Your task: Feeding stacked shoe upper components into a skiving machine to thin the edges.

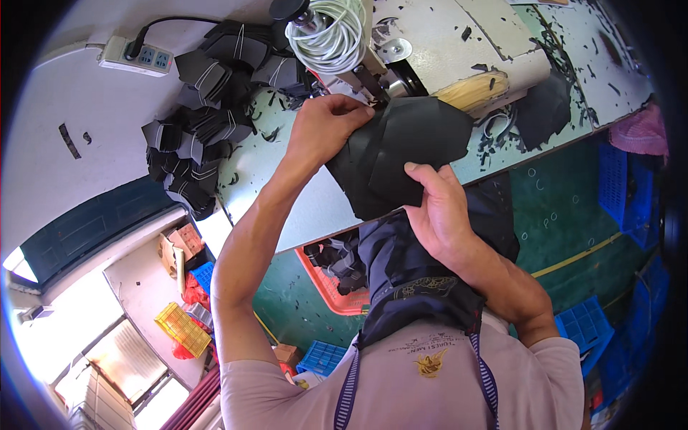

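A few flat black panels (419,143), of leather-like sheet, overlap in front of a machine (362,79) on the workbench. My right hand (438,204) grips their near edge, thumb on top and the other fingers underneath. My left hand (326,127) is closed in a pinch at the far left edge of the panels, close to the machine's metal parts. Its fingertips are partly hidden, but they seem to hold the panel's edge. The far edge of the panels meets the machine, where the contact is hidden.
Bundles of tied black pieces (201,129) are heaped at the left. Black scraps litter the bench (287,201). A coil of pale tubing (326,39) hangs on the machine. Another black panel (543,111) lies right. Below stand a red basket (333,304) of black pieces and blue crates (584,326).
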Demonstrator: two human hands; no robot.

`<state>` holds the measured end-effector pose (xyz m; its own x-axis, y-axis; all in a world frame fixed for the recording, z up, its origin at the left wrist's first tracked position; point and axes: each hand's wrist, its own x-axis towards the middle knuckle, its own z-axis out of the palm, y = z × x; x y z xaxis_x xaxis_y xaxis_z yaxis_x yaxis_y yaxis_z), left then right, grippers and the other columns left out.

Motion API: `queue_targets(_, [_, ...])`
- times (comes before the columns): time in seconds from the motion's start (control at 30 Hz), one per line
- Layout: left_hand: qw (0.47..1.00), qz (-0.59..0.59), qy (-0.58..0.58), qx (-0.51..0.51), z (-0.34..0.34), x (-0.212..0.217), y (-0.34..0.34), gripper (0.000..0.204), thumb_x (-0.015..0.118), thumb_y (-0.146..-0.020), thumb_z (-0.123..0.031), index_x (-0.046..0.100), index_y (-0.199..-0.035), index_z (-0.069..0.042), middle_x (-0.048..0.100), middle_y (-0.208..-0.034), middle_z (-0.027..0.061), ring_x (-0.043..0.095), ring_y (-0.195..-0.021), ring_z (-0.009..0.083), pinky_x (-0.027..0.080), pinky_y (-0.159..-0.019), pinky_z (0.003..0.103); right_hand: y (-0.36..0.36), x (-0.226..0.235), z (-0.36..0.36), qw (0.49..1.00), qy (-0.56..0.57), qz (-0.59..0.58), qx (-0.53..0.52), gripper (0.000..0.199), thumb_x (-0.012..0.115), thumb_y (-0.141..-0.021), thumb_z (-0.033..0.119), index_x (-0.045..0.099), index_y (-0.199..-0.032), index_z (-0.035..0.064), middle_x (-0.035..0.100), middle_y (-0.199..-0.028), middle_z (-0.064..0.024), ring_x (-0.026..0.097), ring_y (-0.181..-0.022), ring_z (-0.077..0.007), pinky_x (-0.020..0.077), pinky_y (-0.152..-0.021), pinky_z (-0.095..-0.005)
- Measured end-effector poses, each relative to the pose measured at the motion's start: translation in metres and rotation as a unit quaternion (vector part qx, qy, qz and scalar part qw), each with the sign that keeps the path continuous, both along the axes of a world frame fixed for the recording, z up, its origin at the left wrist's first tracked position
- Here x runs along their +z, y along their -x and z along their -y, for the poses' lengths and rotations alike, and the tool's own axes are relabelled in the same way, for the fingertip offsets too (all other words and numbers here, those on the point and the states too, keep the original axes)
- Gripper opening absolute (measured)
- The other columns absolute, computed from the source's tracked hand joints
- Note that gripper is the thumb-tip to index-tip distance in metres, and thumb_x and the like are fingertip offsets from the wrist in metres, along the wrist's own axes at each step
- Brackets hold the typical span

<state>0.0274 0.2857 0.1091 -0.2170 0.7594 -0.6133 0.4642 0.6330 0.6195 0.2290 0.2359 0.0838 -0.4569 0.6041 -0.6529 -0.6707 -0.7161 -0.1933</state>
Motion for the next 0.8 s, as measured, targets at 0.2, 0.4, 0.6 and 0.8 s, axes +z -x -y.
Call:
queue_targets(0.2, [0.989,0.128,-0.025,0.065,0.018,-0.006,0.012,0.031,0.071,-0.087,-0.017,0.071,-0.112,0.000,0.072,-0.091,0.0051,0.064,-0.078,0.0105,0.050,-0.074,0.025,0.000,0.003,-0.005,0.999,0.005,0.032,0.013,0.025,0.058,-0.092,0.002,0.054,-0.117,0.0031,0.065,-0.113,-0.0091,0.065,-0.107,-0.0210,0.0524,-0.096,-0.0395])
queue_targets(0.4, [0.998,0.029,-0.032,0.043,0.011,-0.005,0.005,0.027,0.071,-0.087,-0.017,0.073,-0.107,0.000,0.071,-0.092,0.0056,0.064,-0.080,0.0103,0.050,-0.074,0.025,0.002,0.007,-0.004,1.000,-0.005,0.009,-0.002,0.019,0.058,-0.091,0.001,0.055,-0.110,0.0035,0.065,-0.108,-0.0091,0.066,-0.104,-0.0214,0.0531,-0.095,-0.0406])
queue_targets(0.6, [0.986,0.141,-0.069,0.053,0.024,-0.004,0.009,0.037,0.074,-0.085,-0.021,0.071,-0.114,0.002,0.072,-0.094,0.0070,0.064,-0.082,0.0121,0.049,-0.076,0.026,-0.011,-0.007,-0.014,0.998,0.007,0.060,0.016,0.020,0.057,-0.092,0.001,0.055,-0.111,0.0034,0.065,-0.109,-0.0092,0.065,-0.105,-0.0221,0.0528,-0.095,-0.0417])
queue_targets(0.8, [1.000,-0.007,-0.009,0.010,0.004,-0.010,0.005,0.036,0.074,-0.085,-0.021,0.071,-0.114,0.001,0.072,-0.095,0.0054,0.064,-0.080,0.0113,0.049,-0.073,0.026,-0.004,0.003,-0.003,0.999,-0.039,-0.022,0.000,0.032,0.055,-0.091,0.000,0.051,-0.123,0.0030,0.062,-0.117,-0.0097,0.063,-0.109,-0.0226,0.0511,-0.098,-0.0407])
